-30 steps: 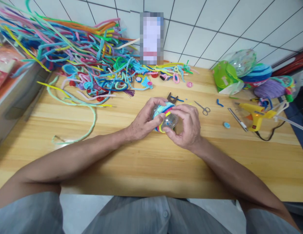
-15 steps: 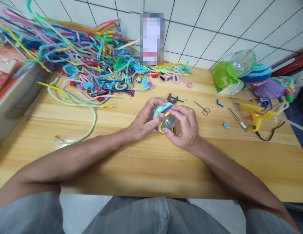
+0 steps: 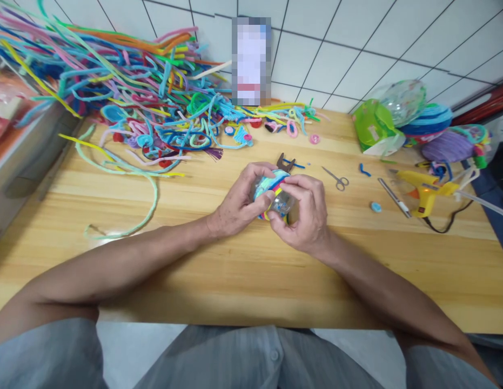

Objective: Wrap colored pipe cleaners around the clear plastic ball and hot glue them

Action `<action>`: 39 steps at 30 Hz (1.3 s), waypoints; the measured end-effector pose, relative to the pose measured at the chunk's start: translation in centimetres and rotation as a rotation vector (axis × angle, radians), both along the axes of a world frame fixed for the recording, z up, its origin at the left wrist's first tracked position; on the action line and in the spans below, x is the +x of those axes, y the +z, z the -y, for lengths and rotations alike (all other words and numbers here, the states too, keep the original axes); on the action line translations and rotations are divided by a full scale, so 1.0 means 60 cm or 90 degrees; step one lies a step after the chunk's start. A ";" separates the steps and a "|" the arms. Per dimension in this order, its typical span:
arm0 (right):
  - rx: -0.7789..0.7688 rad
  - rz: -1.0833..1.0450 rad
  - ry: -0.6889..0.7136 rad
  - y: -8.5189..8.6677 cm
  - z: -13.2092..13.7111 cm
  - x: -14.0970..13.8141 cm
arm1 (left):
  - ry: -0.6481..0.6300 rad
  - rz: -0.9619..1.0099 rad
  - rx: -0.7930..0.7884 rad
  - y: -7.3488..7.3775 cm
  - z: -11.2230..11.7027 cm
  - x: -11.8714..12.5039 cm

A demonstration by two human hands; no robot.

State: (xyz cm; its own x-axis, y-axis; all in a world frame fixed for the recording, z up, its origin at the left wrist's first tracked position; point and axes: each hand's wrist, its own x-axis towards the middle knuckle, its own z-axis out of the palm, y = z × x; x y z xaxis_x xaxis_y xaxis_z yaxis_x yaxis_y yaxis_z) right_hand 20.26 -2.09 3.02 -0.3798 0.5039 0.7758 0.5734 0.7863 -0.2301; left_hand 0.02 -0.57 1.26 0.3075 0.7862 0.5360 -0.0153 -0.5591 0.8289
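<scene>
Between my two hands is a clear plastic bottle piece [image 3: 283,204], banded with light blue, dark blue, pink and yellow pipe cleaners [image 3: 276,182]. My left hand [image 3: 245,200] is closed round its left side, the thumb pressing on the bands. From the right, my right hand [image 3: 306,210] grips it, fingertips on the yellow and pink bands and thumb at the lower edge. Part of the bottle piece is hidden by my fingers. Just behind it lie dark-jawed pliers [image 3: 284,162] and a short blue pipe cleaner piece [image 3: 296,165].
A tangled heap of pipe cleaners [image 3: 141,97] covers the back left. A phone [image 3: 252,62] leans on the tiled wall. To the right lie small scissors [image 3: 336,179], a craft knife [image 3: 394,198], a blue cap [image 3: 375,207] and a yellow glue gun [image 3: 425,189]. A green packet [image 3: 375,127] stands behind.
My hands keep hold of the bottle piece in nearly the same place. My right-hand fingers have shifted very slightly on the bands, and the view has moved a little.
</scene>
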 end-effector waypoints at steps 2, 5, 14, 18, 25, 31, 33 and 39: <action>-0.021 -0.017 0.002 0.003 0.003 -0.002 | 0.006 -0.010 0.012 0.002 0.002 0.001; -0.052 -0.046 0.013 0.005 0.005 -0.002 | 0.015 -0.024 0.023 0.003 0.004 0.001; -0.104 -0.076 -0.004 0.011 0.010 -0.008 | 0.025 -0.044 0.058 0.002 0.009 0.004; -0.108 -0.082 -0.012 0.013 0.012 -0.011 | 0.028 -0.057 0.062 0.003 0.011 0.004; -0.122 -0.073 -0.024 0.017 0.014 -0.011 | 0.035 -0.079 0.077 0.004 0.014 0.005; -0.119 -0.078 -0.026 0.017 0.013 -0.013 | 0.037 -0.077 0.083 0.004 0.015 0.006; -0.121 -0.076 -0.027 0.018 0.014 -0.013 | 0.038 -0.079 0.083 0.004 0.015 0.007; -0.131 -0.066 -0.030 0.017 0.015 -0.011 | 0.042 -0.087 0.076 0.005 0.016 0.007</action>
